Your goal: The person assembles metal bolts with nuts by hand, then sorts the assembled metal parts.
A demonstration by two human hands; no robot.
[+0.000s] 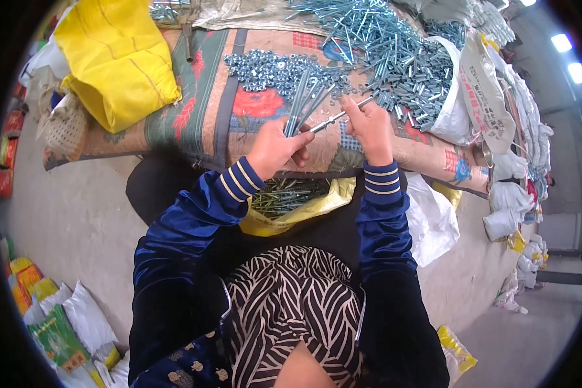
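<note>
Patterned, quilt-like cloth [200,110] covers the worktable, strewn with a dark heap of small metal nuts [271,68] and a wider spill of zinc-grey bolts [394,58], beside a crumpled yellow woven sack [119,58]. Left hand [275,149] is clenched round a bundle of long bolts [301,103] standing up from the fist; right hand [368,123] pinches a single bolt [336,118] between fingertips, held level just above the cloth. Below the table edge, a yellow bag [291,204] holds more bolts.
</note>
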